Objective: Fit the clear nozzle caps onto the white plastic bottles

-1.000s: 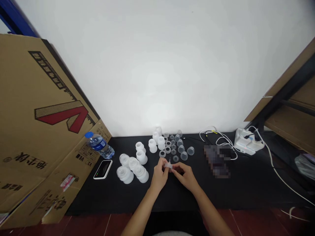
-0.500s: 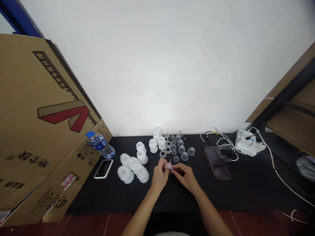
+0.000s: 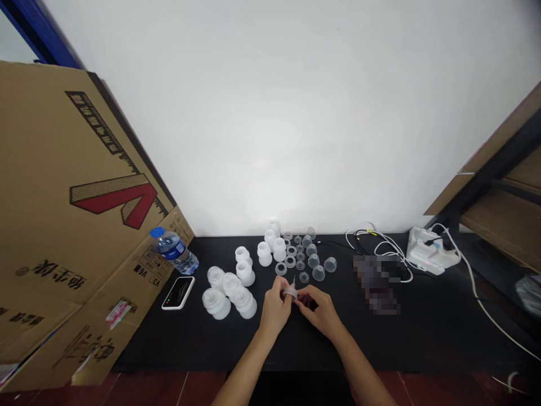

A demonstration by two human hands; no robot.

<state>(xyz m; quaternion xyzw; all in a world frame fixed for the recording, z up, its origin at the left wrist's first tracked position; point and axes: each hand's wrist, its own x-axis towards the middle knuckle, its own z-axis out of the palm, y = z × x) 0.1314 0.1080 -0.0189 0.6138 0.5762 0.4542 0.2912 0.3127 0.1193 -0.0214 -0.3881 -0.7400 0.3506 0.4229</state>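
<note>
My left hand is closed on a translucent screw ring with a clear bottle nipple poking up from it. From the other side, my right hand pinches the ring's edge with thumb and fingertips. Just beyond my hands lie clear rings in a column, with flat-based nipples beside them. Clear domed caps stand to their right. Several white bottles with clear caps stand left of my left hand. White open-necked bottles are behind these, and more white bottles stand near the wall.
A phone and a water bottle lie at the table's left, beside a large cardboard box. To the right are a blurred-out dark object, white cables and a white charger.
The view has shifted slightly. The ring and nipple have turned a little in my hands, so the ring's side shows more. Both hands keep hold of it.
</note>
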